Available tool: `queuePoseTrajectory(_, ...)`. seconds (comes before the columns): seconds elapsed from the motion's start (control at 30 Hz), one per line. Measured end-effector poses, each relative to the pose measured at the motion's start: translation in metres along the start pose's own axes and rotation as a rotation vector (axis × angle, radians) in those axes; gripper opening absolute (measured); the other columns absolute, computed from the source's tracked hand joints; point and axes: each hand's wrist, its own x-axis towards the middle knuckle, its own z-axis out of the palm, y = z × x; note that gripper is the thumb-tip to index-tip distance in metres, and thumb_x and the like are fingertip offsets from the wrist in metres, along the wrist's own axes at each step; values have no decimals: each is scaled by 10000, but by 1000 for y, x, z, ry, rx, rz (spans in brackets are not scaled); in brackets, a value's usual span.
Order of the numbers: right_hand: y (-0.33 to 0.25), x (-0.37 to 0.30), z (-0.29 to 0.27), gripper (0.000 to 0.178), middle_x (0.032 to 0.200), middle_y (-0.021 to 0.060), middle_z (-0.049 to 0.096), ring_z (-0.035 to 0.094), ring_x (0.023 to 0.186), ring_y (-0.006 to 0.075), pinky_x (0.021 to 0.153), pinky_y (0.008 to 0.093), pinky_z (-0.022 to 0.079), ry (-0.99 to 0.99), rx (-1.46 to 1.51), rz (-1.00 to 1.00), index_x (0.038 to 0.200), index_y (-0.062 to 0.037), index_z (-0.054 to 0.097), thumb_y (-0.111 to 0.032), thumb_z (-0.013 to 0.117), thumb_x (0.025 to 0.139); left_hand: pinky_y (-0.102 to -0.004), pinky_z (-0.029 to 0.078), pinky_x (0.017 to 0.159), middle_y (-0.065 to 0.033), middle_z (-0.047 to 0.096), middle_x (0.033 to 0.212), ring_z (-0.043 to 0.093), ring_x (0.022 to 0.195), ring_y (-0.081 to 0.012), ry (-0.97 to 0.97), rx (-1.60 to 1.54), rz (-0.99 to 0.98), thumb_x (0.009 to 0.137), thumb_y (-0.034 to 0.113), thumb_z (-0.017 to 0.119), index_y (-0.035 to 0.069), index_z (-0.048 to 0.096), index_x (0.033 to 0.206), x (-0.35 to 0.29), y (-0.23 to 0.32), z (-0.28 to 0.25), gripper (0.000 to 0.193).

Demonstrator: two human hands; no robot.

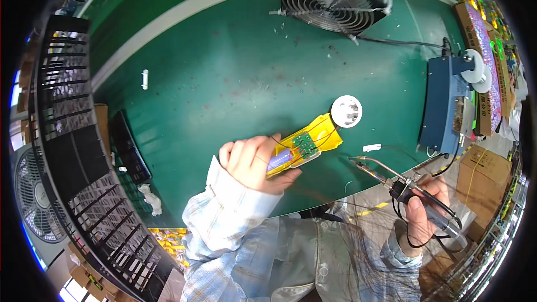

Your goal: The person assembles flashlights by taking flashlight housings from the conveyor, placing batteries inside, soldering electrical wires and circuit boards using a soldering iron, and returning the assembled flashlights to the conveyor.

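My left hand [246,162] is closed around the near end of a yellow plastic lamp housing [323,130] lying open on the green table. Inside the housing sit a small green circuit board [305,144] and a purple cylindrical battery [279,160], with thin wires running between the parts. A round white lamp head with a shiny reflector [347,112] rests at the housing's far end. Off to the right, my right hand [424,208] grips a soldering iron [400,189] with a curved metal feed tube. Its tip points left toward the housing, apart from it.
A black fan with a wire guard [330,8] stands at the far edge. To the right is a blue box [439,103] with a white reel [476,70]. Small white plastic pieces [371,147] lie about. A black slatted rack [70,117] lines the left; cardboard boxes [484,182] stand lower right.
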Motion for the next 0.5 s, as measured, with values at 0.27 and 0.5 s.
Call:
queuePoseTrajectory(0.27, -8, -26, -44, 260, 669, 23, 423, 351, 628, 86, 576, 225, 289, 110, 101, 65, 732, -25, 434, -174, 648, 741, -316, 381, 699, -28, 599, 791, 543, 667, -190, 215, 73, 121, 521, 222, 787, 86, 626, 902, 15, 24, -53, 436)
queuePoseTrajectory(0.5, -14, -19, -49, 205, 621, 9, 431, 394, 580, 67, 539, 213, 329, 169, 137, 58, 707, -38, 414, -92, 606, 755, -296, 459, 629, -102, 625, 823, 583, 692, -187, 453, -215, 100, 554, 260, 809, -15, 601, 917, 170, 15, -110, 500)
